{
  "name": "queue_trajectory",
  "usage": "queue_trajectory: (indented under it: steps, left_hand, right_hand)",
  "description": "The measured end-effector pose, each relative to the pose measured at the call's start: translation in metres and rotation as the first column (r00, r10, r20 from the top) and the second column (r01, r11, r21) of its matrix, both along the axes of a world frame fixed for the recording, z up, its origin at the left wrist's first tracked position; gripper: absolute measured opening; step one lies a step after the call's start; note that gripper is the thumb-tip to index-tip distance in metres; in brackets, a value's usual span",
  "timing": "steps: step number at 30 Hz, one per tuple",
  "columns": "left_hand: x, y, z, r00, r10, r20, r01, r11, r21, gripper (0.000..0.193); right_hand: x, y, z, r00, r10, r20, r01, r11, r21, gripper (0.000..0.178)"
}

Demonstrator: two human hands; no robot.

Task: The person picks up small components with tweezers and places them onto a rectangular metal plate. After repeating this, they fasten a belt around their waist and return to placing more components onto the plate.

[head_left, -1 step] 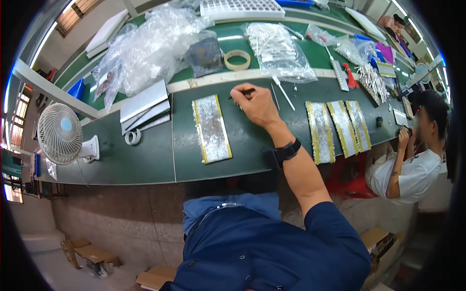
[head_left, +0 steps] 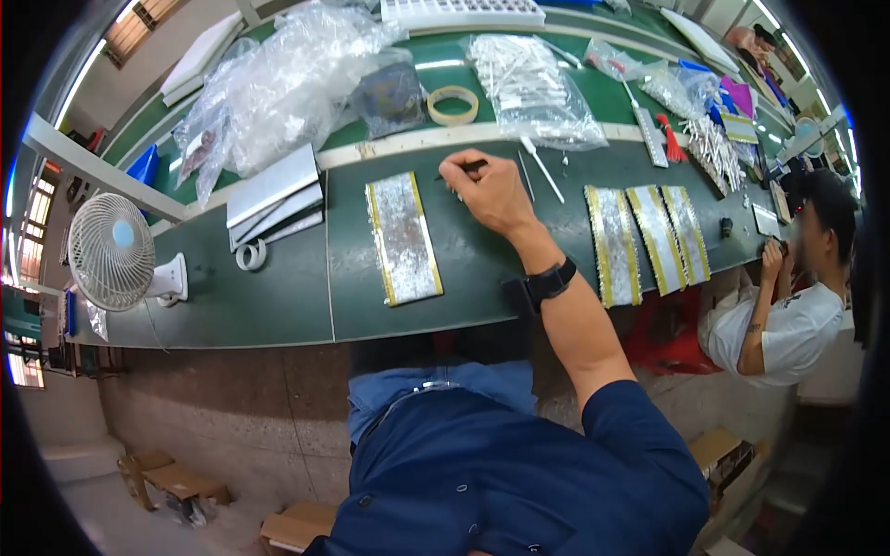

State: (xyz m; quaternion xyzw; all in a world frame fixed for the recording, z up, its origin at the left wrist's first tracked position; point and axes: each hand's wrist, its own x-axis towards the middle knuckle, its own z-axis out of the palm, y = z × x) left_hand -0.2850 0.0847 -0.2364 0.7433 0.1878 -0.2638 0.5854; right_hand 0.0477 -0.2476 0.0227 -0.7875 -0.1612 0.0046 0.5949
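My right hand [head_left: 491, 193] is over the green workbench [head_left: 362, 320], its fingers closed on a slim dark tool [head_left: 476, 168]. Its tip points down to the left, and the exact kind cannot be made out. Left of the hand, a mottled silver-white panel with yellow edges [head_left: 404, 241] lies flat, apart from my fingers. Just right of the hand are a thin metal rod [head_left: 527, 176] and a white stick [head_left: 547, 170]. Farther right, three similar panels [head_left: 614, 246] lie side by side. My left hand is out of sight.
A white fan [head_left: 113, 250] and stacked grey plates [head_left: 271, 202] stand left, beside a white tape roll [head_left: 250, 256]. Behind are clear plastic bags [head_left: 278, 88], a yellowish tape roll [head_left: 452, 106] and bagged white sticks [head_left: 533, 88]. A person in white [head_left: 788, 329] sits at right.
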Motion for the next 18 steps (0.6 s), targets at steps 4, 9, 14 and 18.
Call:
queue_trajectory:
  steps: [4, 9, 14, 18]
  left_hand:
    - [-0.048, -0.011, 0.009, 0.993, 0.013, -0.119, -0.014, 1.0, -0.007, 0.053]
    - [-0.179, -0.005, 0.049, 0.923, 0.009, -0.385, -0.01, 1.0, -0.002, 0.053]
    - [-0.229, -0.011, 0.08, 0.862, 0.059, -0.504, -0.067, 0.998, 0.002, 0.052]
    - [-0.231, -0.006, 0.098, 0.846, 0.094, -0.525, -0.105, 0.994, 0.009, 0.051]
  right_hand:
    - [0.013, -0.006, -0.015, 0.997, -0.008, 0.08, 0.011, 0.999, -0.037, 0.028]
    - [0.038, -0.01, -0.02, 0.885, 0.076, 0.459, 0.022, 0.979, -0.204, 0.029]
    - [0.002, 0.012, 0.03, 0.951, -0.044, 0.306, 0.012, 0.994, 0.106, 0.041]
    - [-0.135, -0.077, 0.07, 0.965, -0.132, 0.225, 0.138, 0.99, -0.008, 0.022]
